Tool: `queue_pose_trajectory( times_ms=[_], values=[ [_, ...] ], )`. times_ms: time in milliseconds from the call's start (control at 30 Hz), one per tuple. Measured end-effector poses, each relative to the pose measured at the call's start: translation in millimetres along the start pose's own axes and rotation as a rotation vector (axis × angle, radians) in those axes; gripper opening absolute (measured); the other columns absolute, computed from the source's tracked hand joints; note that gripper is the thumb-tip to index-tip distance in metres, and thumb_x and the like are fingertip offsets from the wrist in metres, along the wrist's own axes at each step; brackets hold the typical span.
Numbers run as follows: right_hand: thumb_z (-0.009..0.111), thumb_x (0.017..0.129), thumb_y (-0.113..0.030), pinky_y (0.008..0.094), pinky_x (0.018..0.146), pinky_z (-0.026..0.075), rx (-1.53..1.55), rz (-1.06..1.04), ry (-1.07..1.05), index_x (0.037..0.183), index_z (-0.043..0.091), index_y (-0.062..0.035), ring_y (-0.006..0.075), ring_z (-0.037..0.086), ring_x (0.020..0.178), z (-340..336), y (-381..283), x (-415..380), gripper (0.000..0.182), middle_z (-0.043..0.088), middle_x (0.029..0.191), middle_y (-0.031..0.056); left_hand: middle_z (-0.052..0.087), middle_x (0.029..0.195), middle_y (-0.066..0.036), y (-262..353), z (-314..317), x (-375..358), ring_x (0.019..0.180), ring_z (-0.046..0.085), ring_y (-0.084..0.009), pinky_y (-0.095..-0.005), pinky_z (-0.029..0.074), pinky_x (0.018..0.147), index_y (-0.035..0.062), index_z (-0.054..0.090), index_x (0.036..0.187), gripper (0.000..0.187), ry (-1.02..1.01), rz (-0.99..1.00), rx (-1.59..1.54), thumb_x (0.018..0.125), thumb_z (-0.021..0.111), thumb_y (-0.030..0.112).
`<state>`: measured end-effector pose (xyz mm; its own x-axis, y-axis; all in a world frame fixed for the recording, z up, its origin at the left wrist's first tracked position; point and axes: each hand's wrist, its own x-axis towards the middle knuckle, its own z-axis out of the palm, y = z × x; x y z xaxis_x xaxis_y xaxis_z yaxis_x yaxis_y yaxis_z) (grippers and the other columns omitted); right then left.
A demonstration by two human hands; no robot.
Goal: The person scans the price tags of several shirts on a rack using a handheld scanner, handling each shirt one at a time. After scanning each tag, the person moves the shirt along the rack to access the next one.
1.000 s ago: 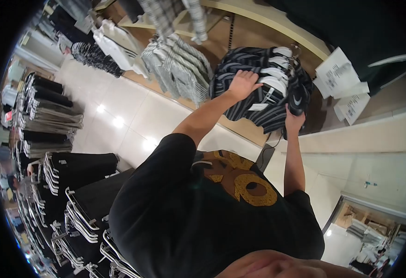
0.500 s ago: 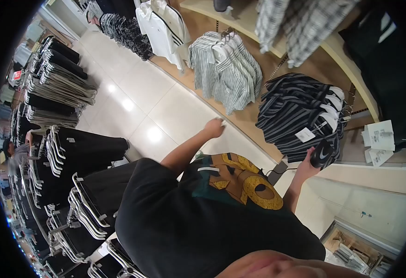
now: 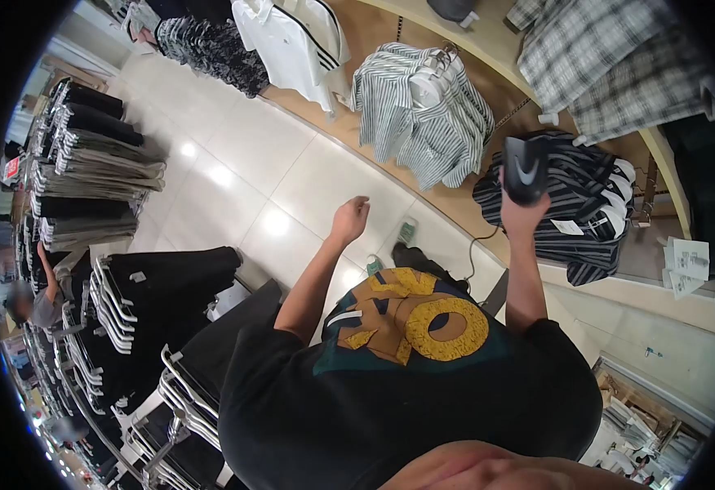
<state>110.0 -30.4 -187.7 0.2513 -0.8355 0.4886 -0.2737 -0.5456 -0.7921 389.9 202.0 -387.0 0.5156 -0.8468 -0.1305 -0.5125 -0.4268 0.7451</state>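
My right hand grips a black handheld barcode scanner, held up in front of the dark striped shirts. A white price tag hangs on those shirts, just right of my wrist. The scanner's cord loops down beside my forearm. Over the tiled floor, my left hand is closed with its fingers curled, and nothing shows in it. Beyond it hang light striped shirts.
White tops and plaid shirts hang along the wall display. Paper tags hang at the right. Racks of dark trousers stand to the left, with another person behind them. My shoes are on the tiled floor.
My right hand has lifted the scanner up and to the left, from the shirts' lower edge to in front of them. My left hand has drawn left. The view has shifted slightly.
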Motion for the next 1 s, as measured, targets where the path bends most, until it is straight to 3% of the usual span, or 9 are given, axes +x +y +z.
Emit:
queue_pose_trajectory(
  times_ms=[133, 167, 300, 467, 567, 733, 767, 933, 1000],
  values=[
    [0.077, 0.08, -0.002, 0.0351, 0.076, 0.054, -0.032, -0.051, 0.012, 0.106, 0.07, 0.0025, 0.0251, 0.073, 0.083, 66, 35, 32, 0.027, 0.075, 0.09, 0.017, 0.075, 0.107, -0.022, 55, -6, 46, 0.096, 0.075, -0.036, -0.0416, 0.058, 0.085, 0.0001, 0.07, 0.122, 0.028, 0.061, 0.108, -0.21, 0.104, 0.06, 0.018],
    [0.077, 0.081, -0.004, 0.0374, 0.077, 0.055, 0.019, -0.1, 0.018, 0.109, 0.07, 0.0016, 0.0362, 0.074, 0.086, 82, 58, 42, 0.03, 0.074, 0.093, 0.0215, 0.075, 0.106, -0.022, 64, -7, 55, 0.094, 0.075, -0.0342, -0.0399, 0.059, 0.084, 0.0004, 0.07, 0.123, 0.027, 0.071, 0.136, -0.263, 0.104, 0.061, 0.016],
    [0.077, 0.081, -0.006, 0.0411, 0.078, 0.055, -0.043, -0.121, 0.1, 0.112, 0.069, 0.0012, 0.0439, 0.072, 0.092, 134, 126, 86, 0.033, 0.073, 0.094, 0.0231, 0.073, 0.103, -0.024, 98, -16, 107, 0.089, 0.071, -0.0403, -0.0456, 0.058, 0.08, 0.0016, 0.07, 0.119, 0.023, 0.0, 0.221, -0.219, 0.1, 0.061, 0.01],
    [0.081, 0.08, -0.01, 0.0437, 0.075, 0.056, -0.093, -0.058, 0.097, 0.112, 0.07, 0.0002, 0.0441, 0.072, 0.088, 178, 173, 119, 0.035, 0.074, 0.093, 0.0222, 0.07, 0.103, -0.022, 123, -36, 266, 0.095, 0.067, -0.0427, -0.0491, 0.055, 0.084, 0.0047, 0.07, 0.116, 0.028, 0.314, 0.56, -0.094, 0.092, 0.057, -0.001],
    [0.087, 0.078, -0.017, 0.0439, 0.073, 0.057, -0.109, -0.069, 0.037, 0.11, 0.069, 0.0007, 0.0439, 0.072, 0.086, 200, 174, 127, 0.04, 0.073, 0.091, 0.0225, 0.071, 0.107, -0.02, 133, -48, 347, 0.101, 0.067, -0.0418, -0.0493, 0.054, 0.09, 0.0069, 0.071, 0.117, 0.029, 0.295, 0.608, -0.025, 0.092, 0.057, 0.0],
    [0.084, 0.079, -0.011, 0.0433, 0.074, 0.056, -0.216, -0.051, -0.018, 0.107, 0.069, 0.001, 0.0428, 0.072, 0.086, 213, 194, 136, 0.034, 0.073, 0.091, 0.0229, 0.072, 0.12, -0.018, 127, -45, 440, 0.111, 0.068, -0.0392, -0.0458, 0.055, 0.098, 0.01, 0.072, 0.122, 0.034, -0.241, 0.602, 0.238, 0.088, 0.067, 0.01],
    [0.084, 0.078, -0.01, 0.043, 0.074, 0.056, -0.199, -0.047, -0.035, 0.107, 0.069, 0.0008, 0.0425, 0.072, 0.086, 214, 194, 137, 0.034, 0.073, 0.091, 0.0226, 0.073, 0.119, -0.018, 111, -34, 463, 0.114, 0.067, -0.0384, -0.047, 0.054, 0.099, 0.0098, 0.071, 0.121, 0.037, -0.329, 0.573, 0.249, 0.085, 0.073, 0.02],
    [0.085, 0.076, -0.009, 0.0416, 0.076, 0.057, -0.203, -0.08, -0.011, 0.106, 0.069, -0.0001, 0.0419, 0.072, 0.086, 221, 206, 132, 0.035, 0.073, 0.094, 0.0217, 0.073, 0.116, -0.02, 95, -15, 478, 0.112, 0.067, -0.0388, -0.047, 0.054, 0.097, 0.0056, 0.07, 0.119, 0.038, -0.387, 0.721, 0.402, 0.084, 0.075, 0.019],
    [0.086, 0.075, -0.01, 0.0418, 0.077, 0.057, -0.219, -0.053, -0.017, 0.108, 0.069, 0.0005, 0.042, 0.072, 0.087, 218, 205, 135, 0.039, 0.073, 0.095, 0.022, 0.073, 0.111, -0.023, 98, -17, 477, 0.11, 0.068, -0.0416, -0.0474, 0.055, 0.093, 0.0048, 0.073, 0.116, 0.034, -0.374, 0.785, 0.156, 0.082, 0.073, 0.007]
  ],
)
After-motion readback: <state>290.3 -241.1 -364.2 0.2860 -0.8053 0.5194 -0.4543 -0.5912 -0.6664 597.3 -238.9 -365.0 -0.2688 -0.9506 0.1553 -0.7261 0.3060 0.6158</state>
